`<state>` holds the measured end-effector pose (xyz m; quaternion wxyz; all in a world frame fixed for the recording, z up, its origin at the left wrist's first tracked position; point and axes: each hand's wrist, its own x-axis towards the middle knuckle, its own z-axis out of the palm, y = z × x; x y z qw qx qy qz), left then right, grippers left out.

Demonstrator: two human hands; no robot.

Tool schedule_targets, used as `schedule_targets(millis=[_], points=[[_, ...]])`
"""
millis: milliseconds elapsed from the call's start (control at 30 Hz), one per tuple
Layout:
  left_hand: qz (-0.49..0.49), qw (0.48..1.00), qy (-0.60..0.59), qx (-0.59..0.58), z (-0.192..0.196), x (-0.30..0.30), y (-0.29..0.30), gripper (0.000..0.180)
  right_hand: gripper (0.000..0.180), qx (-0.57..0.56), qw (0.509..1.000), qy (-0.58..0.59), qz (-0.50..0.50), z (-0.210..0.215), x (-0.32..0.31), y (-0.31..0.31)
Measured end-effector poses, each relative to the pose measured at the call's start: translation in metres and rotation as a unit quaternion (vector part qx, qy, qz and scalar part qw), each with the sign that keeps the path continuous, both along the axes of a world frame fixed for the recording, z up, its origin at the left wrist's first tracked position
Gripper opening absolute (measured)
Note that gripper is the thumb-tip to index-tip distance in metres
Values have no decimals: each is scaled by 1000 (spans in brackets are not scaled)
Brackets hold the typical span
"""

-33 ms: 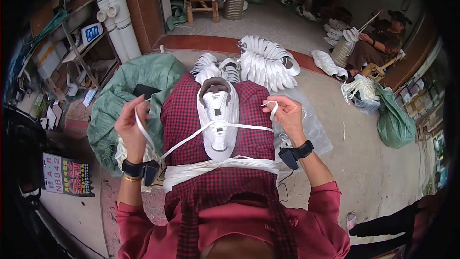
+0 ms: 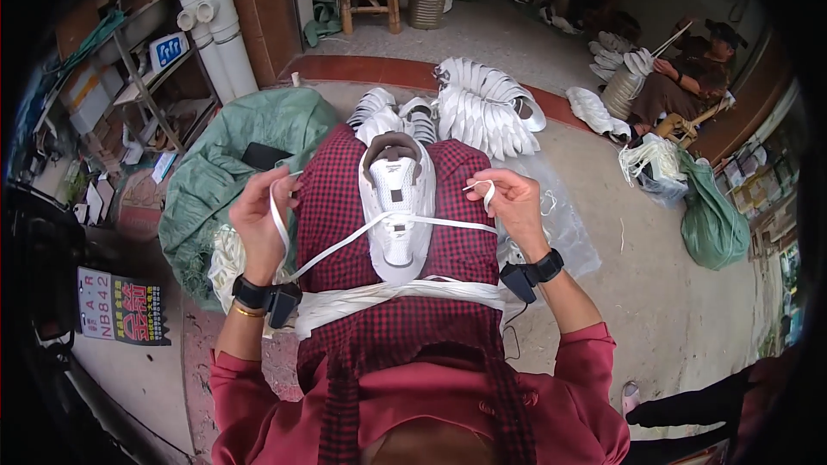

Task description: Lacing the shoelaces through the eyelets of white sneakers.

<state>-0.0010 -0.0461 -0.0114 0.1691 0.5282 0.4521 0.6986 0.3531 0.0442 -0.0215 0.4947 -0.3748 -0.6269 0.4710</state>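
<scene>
A white shoe upper (image 2: 398, 245) lies on my lap over the red-and-black checked apron (image 2: 465, 250), toe toward me. One white shoelace (image 2: 340, 245) crosses it near the toe, running out to both sides. Left of the shoe, my left hand (image 2: 261, 220) is closed on one part of the lace, its thin tip poking out toward the shoe. On the other side my right hand (image 2: 517, 207) pinches the opposite end, a small loop hanging below the fingers. A bundle of white laces (image 2: 401, 303) lies across my lap behind the toe.
Beyond my knees sit stacked white shoe uppers (image 2: 487, 112). A green woven sack (image 2: 207, 155) stands at left, a clear plastic sheet (image 2: 564, 224) lies at right. Another person (image 2: 689, 77) sits far right beside white shoe pieces. Metal shelves (image 2: 146, 77) stand far left.
My left hand has moved right, closer to the shoe, carrying its lace end. My right hand stays nearly in place. The whole view has shifted slightly.
</scene>
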Motion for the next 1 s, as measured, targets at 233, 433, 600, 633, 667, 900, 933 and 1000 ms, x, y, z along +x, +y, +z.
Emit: schedule_targets(millis=[233, 433, 600, 633, 667, 900, 933, 1000], points=[[-170, 979, -60, -95, -37, 47, 17, 14, 9, 94, 985, -109, 100, -7, -56, -7], [-195, 968, -101, -121, -46, 53, 10, 12, 6, 88, 988, -107, 67, -5, -62, -11], [-183, 970, -116, -109, -51, 55, 9, 14, 10, 76, 991, -79, 72, -7, -63, -10], [-183, 971, -112, -102, -50, 56, 8, 13, 11, 112, 987, -99, 63, -5, -63, -11], [-182, 973, -109, -96, -51, 57, 7, 13, 11, 146, 981, -119, 53, -4, -63, -12], [-178, 970, -118, -114, -53, 57, -1, 11, 11, 244, 938, -230, 89, 17, -76, -13], [-182, 970, -118, -108, -53, 59, 1, 11, 10, 186, 954, -212, 97, 16, -74, -4], [-187, 968, -120, -118, -53, 58, -2, 11, 10, 9, 978, -144, 153, 9, -65, 5]])
